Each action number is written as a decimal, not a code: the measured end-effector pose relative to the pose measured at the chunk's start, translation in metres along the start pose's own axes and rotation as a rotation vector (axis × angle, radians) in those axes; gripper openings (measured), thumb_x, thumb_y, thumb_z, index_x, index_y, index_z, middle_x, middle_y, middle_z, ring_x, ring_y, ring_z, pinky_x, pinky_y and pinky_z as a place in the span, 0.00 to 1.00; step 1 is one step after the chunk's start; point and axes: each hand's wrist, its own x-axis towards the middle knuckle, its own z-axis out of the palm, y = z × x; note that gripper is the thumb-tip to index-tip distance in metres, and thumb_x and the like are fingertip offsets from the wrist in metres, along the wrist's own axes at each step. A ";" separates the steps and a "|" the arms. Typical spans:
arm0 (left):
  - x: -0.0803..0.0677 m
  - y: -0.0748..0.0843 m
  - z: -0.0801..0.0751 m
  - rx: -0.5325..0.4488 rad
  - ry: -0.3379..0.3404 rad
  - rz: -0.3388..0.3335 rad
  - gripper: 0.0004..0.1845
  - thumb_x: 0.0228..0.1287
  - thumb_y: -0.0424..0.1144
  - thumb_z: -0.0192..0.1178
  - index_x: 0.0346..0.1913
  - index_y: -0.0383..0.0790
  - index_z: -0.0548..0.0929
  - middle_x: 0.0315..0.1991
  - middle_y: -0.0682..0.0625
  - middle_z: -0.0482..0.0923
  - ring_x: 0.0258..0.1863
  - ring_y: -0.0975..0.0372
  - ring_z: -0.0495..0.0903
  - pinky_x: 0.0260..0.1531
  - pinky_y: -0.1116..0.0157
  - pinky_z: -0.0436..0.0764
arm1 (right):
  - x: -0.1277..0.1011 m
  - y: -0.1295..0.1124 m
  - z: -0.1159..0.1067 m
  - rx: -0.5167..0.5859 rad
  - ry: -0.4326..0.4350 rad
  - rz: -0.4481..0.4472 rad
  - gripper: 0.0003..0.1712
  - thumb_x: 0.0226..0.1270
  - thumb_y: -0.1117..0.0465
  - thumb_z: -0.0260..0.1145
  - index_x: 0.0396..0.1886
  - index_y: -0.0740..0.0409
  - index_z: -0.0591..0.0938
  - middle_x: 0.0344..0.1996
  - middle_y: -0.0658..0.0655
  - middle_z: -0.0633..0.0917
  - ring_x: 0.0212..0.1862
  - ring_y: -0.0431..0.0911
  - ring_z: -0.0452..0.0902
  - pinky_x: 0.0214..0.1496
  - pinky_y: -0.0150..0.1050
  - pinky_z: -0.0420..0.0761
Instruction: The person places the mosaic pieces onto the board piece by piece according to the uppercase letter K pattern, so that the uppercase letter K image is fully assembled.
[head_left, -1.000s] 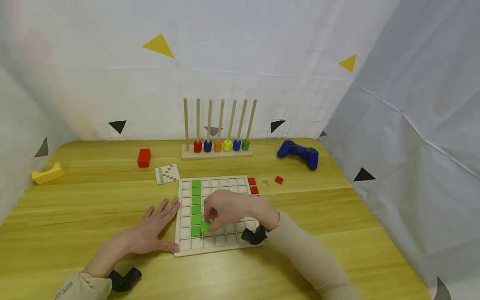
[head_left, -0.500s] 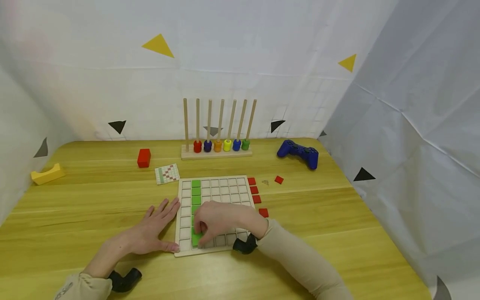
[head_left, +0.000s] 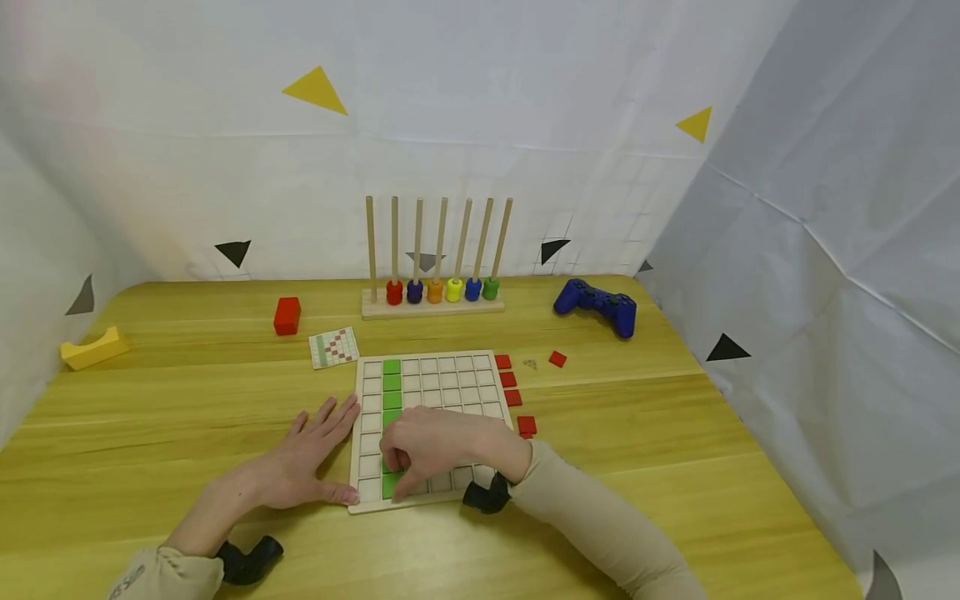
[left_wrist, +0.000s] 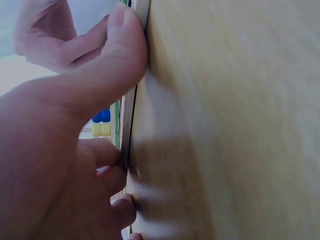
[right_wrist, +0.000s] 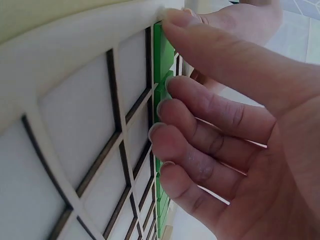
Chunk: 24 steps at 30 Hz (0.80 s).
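Grid board is braced by left hand, fingers spread, presumably against sliding, while nearest green tile is pinched edgewise by right hand, likely for alignment.

- The head view is bright and even, with soft light that washes the cloth pale and leaves a faint sheen on the table at bottom centre.
- Soft shade greys the board below the right hand.
- Lettering on the sleeve, lower left, is too small to read.
- The left wrist view is dimmer and bluish, overexposed at upper left; finger shadows stripe the lower middle, and the wood blurs rightward.
- The right wrist view looks muted, the board's rim bowed and soft at upper left.
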 end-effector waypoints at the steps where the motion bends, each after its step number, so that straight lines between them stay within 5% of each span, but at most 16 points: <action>1: 0.000 0.000 0.000 0.001 0.000 -0.001 0.63 0.55 0.64 0.68 0.79 0.32 0.45 0.81 0.37 0.37 0.78 0.36 0.33 0.69 0.31 0.33 | 0.000 0.000 0.000 0.005 0.000 0.001 0.14 0.58 0.44 0.76 0.33 0.48 0.85 0.27 0.40 0.80 0.29 0.30 0.72 0.32 0.21 0.71; 24: 0.000 0.002 -0.001 -0.018 0.002 0.021 0.62 0.55 0.63 0.68 0.79 0.32 0.45 0.81 0.36 0.37 0.78 0.35 0.32 0.68 0.30 0.34 | -0.007 0.005 -0.003 0.066 -0.009 -0.065 0.13 0.63 0.50 0.74 0.42 0.49 0.86 0.27 0.40 0.80 0.30 0.30 0.71 0.36 0.21 0.70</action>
